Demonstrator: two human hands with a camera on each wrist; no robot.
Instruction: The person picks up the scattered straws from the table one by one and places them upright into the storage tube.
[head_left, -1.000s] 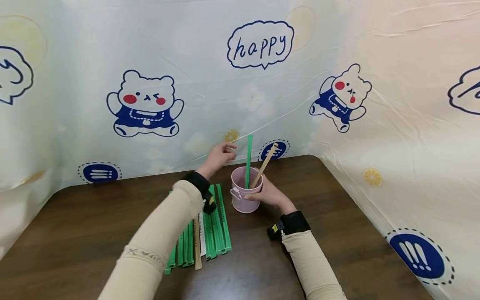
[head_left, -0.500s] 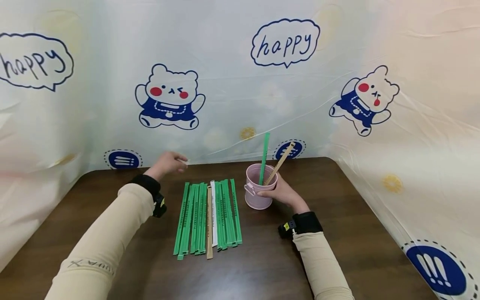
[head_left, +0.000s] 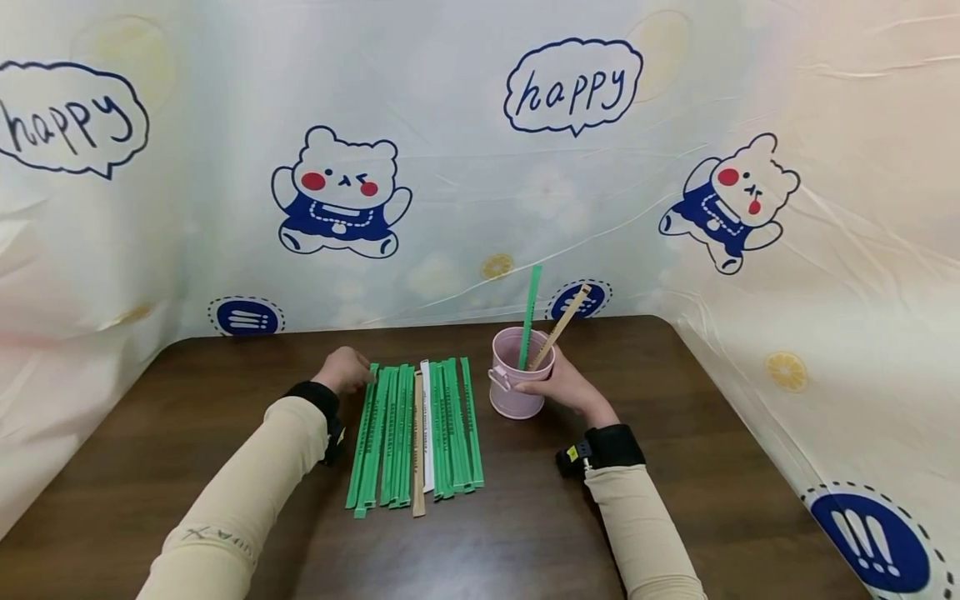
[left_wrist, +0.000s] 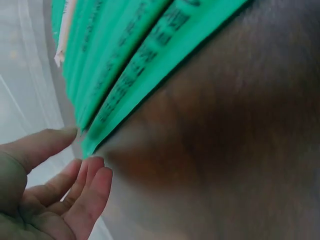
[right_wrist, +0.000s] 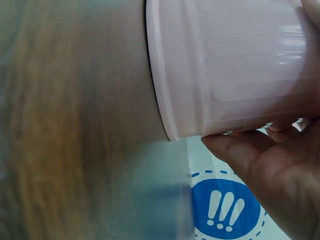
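My left hand (head_left: 347, 370) is at the far end of the leftmost green stick (head_left: 363, 437), a long slim stick with printed lettering. In the left wrist view, thumb and fingers (left_wrist: 89, 200) stand apart around that green tip; whether they touch it I cannot tell. Several green sticks lie side by side, with one tan stick (head_left: 418, 450) and one white stick (head_left: 428, 433) among them. My right hand (head_left: 567, 386) holds the pink bucket (head_left: 516, 403), which stands upright on the table. Inside lean a green stick (head_left: 530, 312) and a tan stick (head_left: 562, 323).
The dark wooden table (head_left: 510, 533) meets a printed curtain (head_left: 450, 167) behind and at the right. A small handle lug (head_left: 498, 379) sticks out from the bucket's near left side.
My left hand has swung left from near the bucket, then come down to the leftmost green stick. The view has turned slightly left. My right hand keeps its hold on the bucket.
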